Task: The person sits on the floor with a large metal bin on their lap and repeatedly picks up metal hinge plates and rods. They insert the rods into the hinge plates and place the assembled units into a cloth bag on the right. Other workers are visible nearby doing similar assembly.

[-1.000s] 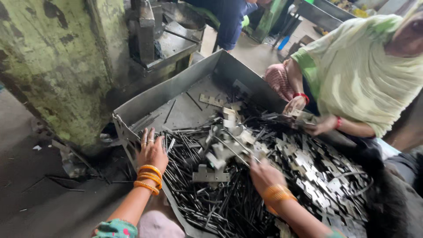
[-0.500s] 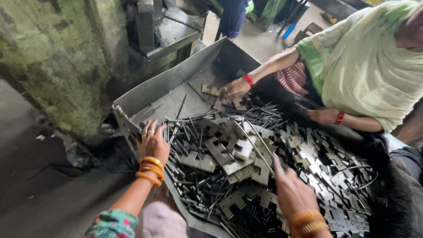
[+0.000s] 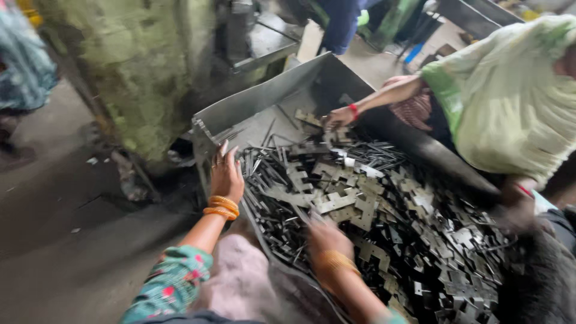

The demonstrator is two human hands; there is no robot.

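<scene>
Grey concrete floor point(image 3: 72, 252), stained and dusty, is stretching away on the left, and a big machine body with flaking green paint point(image 3: 150, 72) is standing at the head of a sheet-metal tray point(image 3: 264, 102). The tray is lying at a slant, with its bare upper corner showing dull grey and its walls bent up at the edges. Across it a co-worker in a pale green garment point(image 3: 510, 102) is sitting, reaching one hand point(image 3: 337, 117) into the upper part of the heap; a further person's dark blue legs are showing at the top edge. Filling most of the tray is a heap of stamped metal pieces point(image 3: 360, 204): flat, notched silver plates mixed with thin dark strips, lying tangled and overlapping. The left hand point(image 3: 227, 174), with orange bangles at the wrist, is resting on the tray's near-left rim, fingers spread slightly over the strips. The right hand point(image 3: 327, 235) is pressing down into the pile near the tray's lower edge; it is blurred, so I cannot tell how its fingers are set
</scene>
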